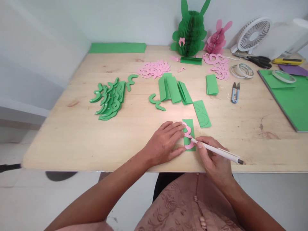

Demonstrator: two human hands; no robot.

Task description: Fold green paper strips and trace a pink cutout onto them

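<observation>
My left hand (166,141) lies flat with its fingers stretched out, the tips pressing a pink curved paper cutout (189,146) onto a small green paper rectangle (189,122). In my right hand (215,160) is a white pen (216,150), its tip touching the notch at the cutout's right edge. Just behind, another green paper (202,114) carries a drawn curved outline. Several folded green papers (173,89) stand farther back. Between them and my left hand lies a loose green curved cutout (157,102).
A pile of green cutouts (109,101) is at left, with pink cutouts (154,69) behind. At the back stand green (192,32) and pink paper rabbits (216,40) and a white fan (253,35). Blue thread snips (235,93), tape rolls (242,70) and black-handled scissors (258,61) lie at right.
</observation>
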